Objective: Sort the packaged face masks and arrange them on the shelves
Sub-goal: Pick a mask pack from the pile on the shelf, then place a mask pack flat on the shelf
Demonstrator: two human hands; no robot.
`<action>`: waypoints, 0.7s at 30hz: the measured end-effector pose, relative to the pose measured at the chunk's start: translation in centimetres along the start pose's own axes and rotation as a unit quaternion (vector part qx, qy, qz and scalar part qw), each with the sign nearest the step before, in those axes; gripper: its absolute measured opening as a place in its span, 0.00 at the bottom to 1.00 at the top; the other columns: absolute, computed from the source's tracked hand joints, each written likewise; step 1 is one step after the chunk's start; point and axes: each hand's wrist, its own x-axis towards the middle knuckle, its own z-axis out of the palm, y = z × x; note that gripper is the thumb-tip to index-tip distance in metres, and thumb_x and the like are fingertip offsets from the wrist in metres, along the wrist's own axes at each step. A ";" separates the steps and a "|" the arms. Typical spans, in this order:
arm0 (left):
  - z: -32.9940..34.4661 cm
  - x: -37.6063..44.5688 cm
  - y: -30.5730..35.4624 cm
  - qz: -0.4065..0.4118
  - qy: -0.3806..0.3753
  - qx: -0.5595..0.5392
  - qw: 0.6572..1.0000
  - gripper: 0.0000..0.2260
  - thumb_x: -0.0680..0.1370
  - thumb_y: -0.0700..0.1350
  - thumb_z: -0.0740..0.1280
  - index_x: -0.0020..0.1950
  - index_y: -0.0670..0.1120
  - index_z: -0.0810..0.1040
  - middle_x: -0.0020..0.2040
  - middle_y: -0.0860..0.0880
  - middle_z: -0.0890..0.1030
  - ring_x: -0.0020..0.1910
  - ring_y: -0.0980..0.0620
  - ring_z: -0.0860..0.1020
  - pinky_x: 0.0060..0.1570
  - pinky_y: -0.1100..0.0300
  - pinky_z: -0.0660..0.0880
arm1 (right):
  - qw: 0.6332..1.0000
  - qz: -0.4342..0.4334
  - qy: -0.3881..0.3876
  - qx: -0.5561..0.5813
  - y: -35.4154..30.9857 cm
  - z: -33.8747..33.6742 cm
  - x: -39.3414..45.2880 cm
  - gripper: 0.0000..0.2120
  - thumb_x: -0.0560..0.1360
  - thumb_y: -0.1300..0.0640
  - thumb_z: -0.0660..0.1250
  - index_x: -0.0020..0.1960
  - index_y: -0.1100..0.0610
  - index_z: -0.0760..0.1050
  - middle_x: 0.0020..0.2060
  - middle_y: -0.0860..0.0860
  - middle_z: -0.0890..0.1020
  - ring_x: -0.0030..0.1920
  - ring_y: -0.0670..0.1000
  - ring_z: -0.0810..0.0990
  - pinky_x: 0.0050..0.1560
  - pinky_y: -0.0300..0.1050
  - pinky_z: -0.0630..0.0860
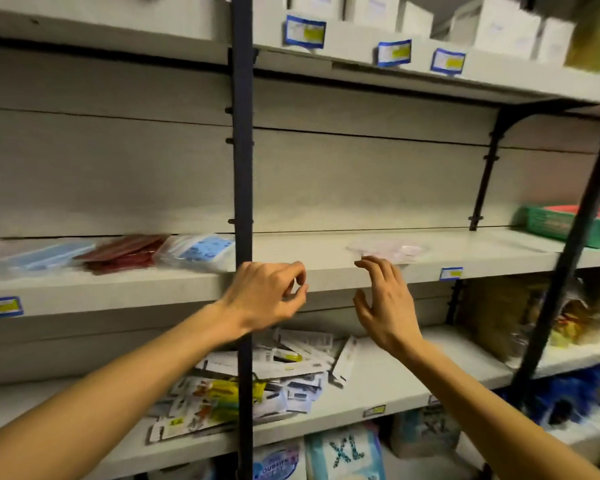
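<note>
**Both hands empty at the middle shelf**

The left hand (267,296) hovered at the front edge of the middle shelf (326,271), fingers loosely curled around nothing. The right hand (385,299) was beside it, fingers spread and relaxed, fingertips just short of a clear pack of pale masks (388,251) lying flat on that shelf. Farther left on the same level lay blue mask packs (35,258), dark red packs (125,254) and a clear pack with a blue label (198,252). A loose heap of packets (257,386) covered the shelf below, and a green tray (568,225) sat at the far right
</note>
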 end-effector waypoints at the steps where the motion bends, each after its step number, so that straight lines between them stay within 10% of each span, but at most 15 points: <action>1: 0.8 1.3 1.2 0.012 -0.020 0.009 1.000 0.07 0.79 0.53 0.65 0.50 0.51 0.77 0.40 0.55 0.81 0.33 0.57 0.75 0.34 0.60 0.74 | 1.000 0.011 -0.009 -0.009 1.6 -1.0 -0.4 0.24 0.75 0.60 0.68 0.71 0.58 0.71 0.68 0.55 0.74 0.68 0.57 0.71 0.69 0.52 0.69; 21: 20.9 24.6 2.0 -0.107 -0.183 0.006 0.977 0.25 0.78 0.68 0.59 0.67 0.53 0.72 0.70 0.54 0.73 0.66 0.49 0.74 0.59 0.54 0.71 | 0.986 0.139 -0.038 0.082 25.2 -0.4 7.4 0.25 0.80 0.51 0.66 0.74 0.50 0.65 0.70 0.49 0.73 0.70 0.50 0.69 0.70 0.49 0.69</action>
